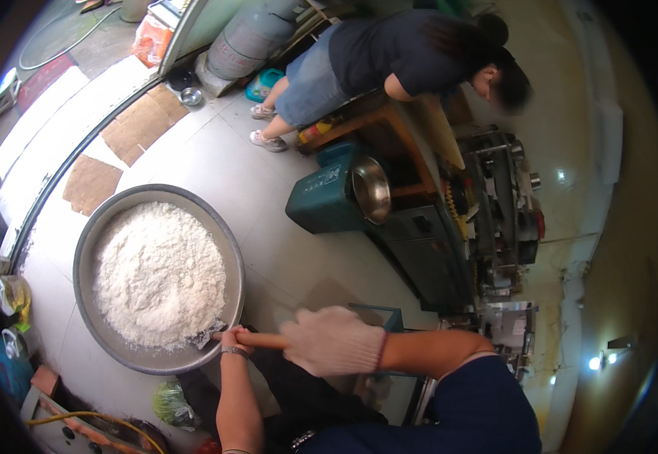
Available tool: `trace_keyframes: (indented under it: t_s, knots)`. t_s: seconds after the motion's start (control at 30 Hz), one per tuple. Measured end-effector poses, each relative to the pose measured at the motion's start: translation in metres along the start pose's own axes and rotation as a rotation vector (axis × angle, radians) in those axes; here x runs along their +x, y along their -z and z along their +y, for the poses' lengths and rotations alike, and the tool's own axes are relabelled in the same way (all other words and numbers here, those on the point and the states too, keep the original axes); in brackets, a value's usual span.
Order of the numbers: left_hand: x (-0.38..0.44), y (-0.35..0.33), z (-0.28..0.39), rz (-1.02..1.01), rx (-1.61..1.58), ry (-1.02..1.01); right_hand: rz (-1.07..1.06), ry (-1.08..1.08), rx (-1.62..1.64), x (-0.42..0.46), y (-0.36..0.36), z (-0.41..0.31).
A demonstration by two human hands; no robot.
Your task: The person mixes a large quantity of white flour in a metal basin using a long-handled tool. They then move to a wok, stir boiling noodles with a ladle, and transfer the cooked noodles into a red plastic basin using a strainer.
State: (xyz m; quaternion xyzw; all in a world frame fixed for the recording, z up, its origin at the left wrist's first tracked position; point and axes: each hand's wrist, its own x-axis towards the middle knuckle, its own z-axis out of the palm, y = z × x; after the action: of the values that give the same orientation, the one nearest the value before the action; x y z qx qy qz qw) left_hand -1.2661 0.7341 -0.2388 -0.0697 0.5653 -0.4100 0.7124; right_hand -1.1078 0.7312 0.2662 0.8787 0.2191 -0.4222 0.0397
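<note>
A wide round metal basin (158, 196) stands on the tiled floor, with a mound of white crumbly flour-like powder (158, 272) in it. A shovel-like tool reaches over the basin's near rim; its powder-caked blade (207, 333) touches the edge of the mound. My bare left hand (236, 340), with a band at the wrist, is wrapped around the wooden handle (266, 340) close to the blade. Farther up the handle my right hand (332, 342), in a white knit glove, is closed on it. The handle's end is hidden behind the glove.
Another person (386, 62) bends over a wooden counter. A green bin (323, 198) with a metal bowl (370, 190) stands right of the basin. Flattened cardboard (93, 184) lies beyond it, near a gas cylinder (249, 42). A bagged cabbage (174, 404) and oil jug (12, 298) are nearby.
</note>
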Motion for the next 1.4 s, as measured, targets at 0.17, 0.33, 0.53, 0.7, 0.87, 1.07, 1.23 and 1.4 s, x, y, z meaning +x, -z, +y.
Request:
trace_keyframes:
  t_s: [0.17, 0.33, 0.53, 0.7, 0.87, 1.07, 1.23, 1.4]
  knots:
    - [-0.013, 0.007, -0.052, 0.224, 0.144, 0.022, -0.340, -0.275, 0.475, -0.074, -0.063, 0.014]
    - [0.012, 0.018, -0.068, 0.320, 0.185, 0.052, -0.304, -0.401, 0.560, -0.114, -0.129, 0.040]
    - [0.107, 0.054, -0.097, 0.509, 0.325, -0.089, -0.412, -0.485, 0.713, -0.153, -0.283, 0.137]
    - [0.156, 0.086, -0.118, 0.573, 0.292, -0.163, -0.533, -0.570, 0.803, -0.156, -0.422, 0.186]
    - [0.174, 0.122, -0.086, 0.831, 0.445, -0.356, -0.339, -0.519, 0.717, -0.115, -0.542, 0.208]
    - [0.157, 0.068, -0.129, 0.818, 0.426, -0.437, -0.375, -0.544, 0.727, -0.131, -0.584, 0.225]
    - [0.160, 0.054, -0.134, 0.911, 0.486, -0.555, -0.397, -0.450, 0.622, -0.117, -0.589, 0.284]
    - [0.146, 0.038, -0.118, 1.200, 0.778, -0.778, -0.306, -0.379, 0.614, -0.088, -0.540, 0.316]
